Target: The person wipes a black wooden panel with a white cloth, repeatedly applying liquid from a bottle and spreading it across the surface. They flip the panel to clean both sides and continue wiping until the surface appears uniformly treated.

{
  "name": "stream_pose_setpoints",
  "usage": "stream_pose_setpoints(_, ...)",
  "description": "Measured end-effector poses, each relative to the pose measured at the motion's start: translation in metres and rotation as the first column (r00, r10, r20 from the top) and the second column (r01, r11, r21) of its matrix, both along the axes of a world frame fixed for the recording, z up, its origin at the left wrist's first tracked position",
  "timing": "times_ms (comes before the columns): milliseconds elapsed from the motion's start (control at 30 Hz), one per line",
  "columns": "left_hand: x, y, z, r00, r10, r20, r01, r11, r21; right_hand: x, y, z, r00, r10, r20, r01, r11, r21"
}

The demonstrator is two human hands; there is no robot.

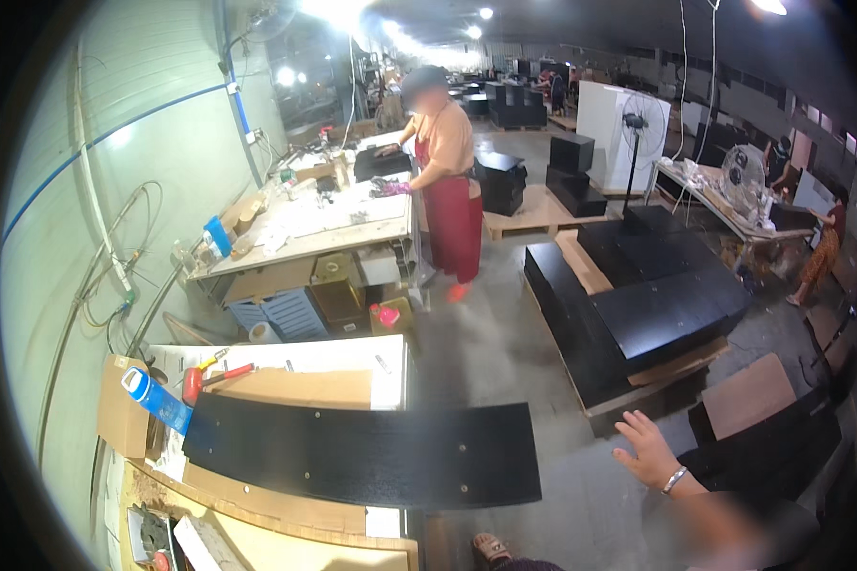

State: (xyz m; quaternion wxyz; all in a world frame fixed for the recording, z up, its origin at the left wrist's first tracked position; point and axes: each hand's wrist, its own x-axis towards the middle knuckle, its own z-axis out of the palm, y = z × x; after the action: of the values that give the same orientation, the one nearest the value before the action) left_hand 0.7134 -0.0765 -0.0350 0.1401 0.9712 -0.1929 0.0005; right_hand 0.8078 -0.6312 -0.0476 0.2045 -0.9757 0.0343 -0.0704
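Note:
My right hand reaches out over the floor at the right, a silver bracelet on its wrist. Its fingers are spread and hold nothing. Beside it, to the right, lie a dark panel and a brown cardboard sheet. A long black board with several small metal fittings lies across the workbench, its right end jutting past the edge. My left hand is outside the picture.
A blue bottle, a red-headed mallet and cardboard surround the board. Black panels are stacked on a pallet at right. Beyond, a person in a dark red apron works at another table. A fan stands farther back.

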Motion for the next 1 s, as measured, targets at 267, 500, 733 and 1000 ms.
stream_pose_setpoints(267, -0.067, 0.022, 0.001, 0.995, 0.066, -0.069, -0.059, 0.993, 0.098, 0.112, 0.027, 0.013, 0.944, 0.330, 0.018, -0.329, 0.943, -0.050)
stream_pose_setpoints(500, -0.027, -0.014, 0.053, 0.715, 0.346, -0.608, 0.080, 0.823, 0.562, 0.153, 0.008, -0.033, 0.997, 0.049, -0.055, -0.046, 0.998, 0.048)
stream_pose_setpoints(733, -0.036, -0.005, 0.049, 0.899, 0.196, -0.391, -0.088, 0.956, 0.279, 0.051, -0.150, -0.111, 0.654, -0.731, -0.197, 0.712, 0.682, -0.168)
stream_pose_setpoints(1000, -0.056, -0.003, 0.034, 0.943, 0.189, -0.273, -0.117, 0.959, 0.259, -0.156, -0.218, -0.141, -0.022, -0.959, -0.283, 0.865, 0.123, -0.486)
